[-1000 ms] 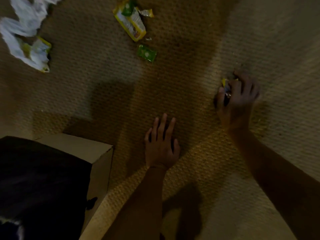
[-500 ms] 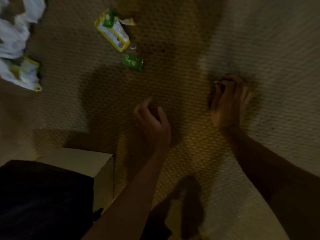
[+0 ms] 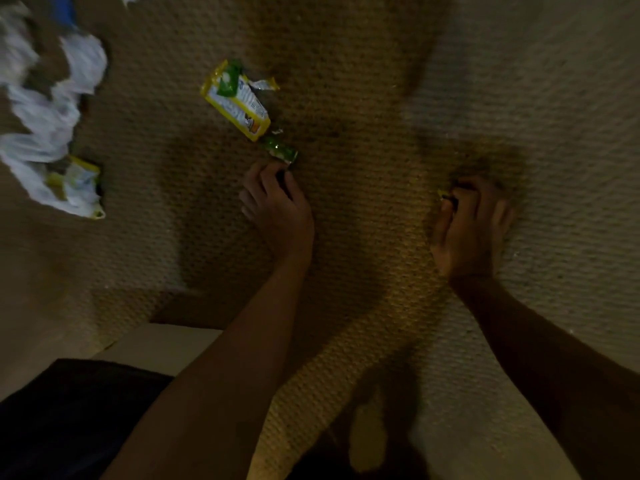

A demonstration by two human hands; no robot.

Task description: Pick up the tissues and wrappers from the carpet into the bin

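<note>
On the tan carpet (image 3: 363,98) lies a small green wrapper (image 3: 280,150). My left hand (image 3: 277,206) reaches it, and its curled fingertips and thumb pinch the wrapper's near edge. Just beyond sits a larger yellow wrapper (image 3: 239,102) with a torn scrap (image 3: 265,84) beside it. To the right, my right hand (image 3: 467,230) is curled round a small yellow wrapper (image 3: 444,195), of which only a corner shows. Crumpled white tissues (image 3: 41,133) and a yellow-white wrapper (image 3: 79,181) lie at the far left. The cardboard bin (image 3: 156,344) with its black liner (image 3: 69,417) stands at the lower left, under my left forearm.
A blue object (image 3: 65,8) shows at the top left edge, blurred. Dark shadows of my arms and head cross the carpet's middle. The carpet stretches on to the right of my right hand.
My left hand left the carpet, curled and reached forward to the green wrapper. My right hand closed round the small yellow wrapper and has stayed in place. The view shifted toward the tissues.
</note>
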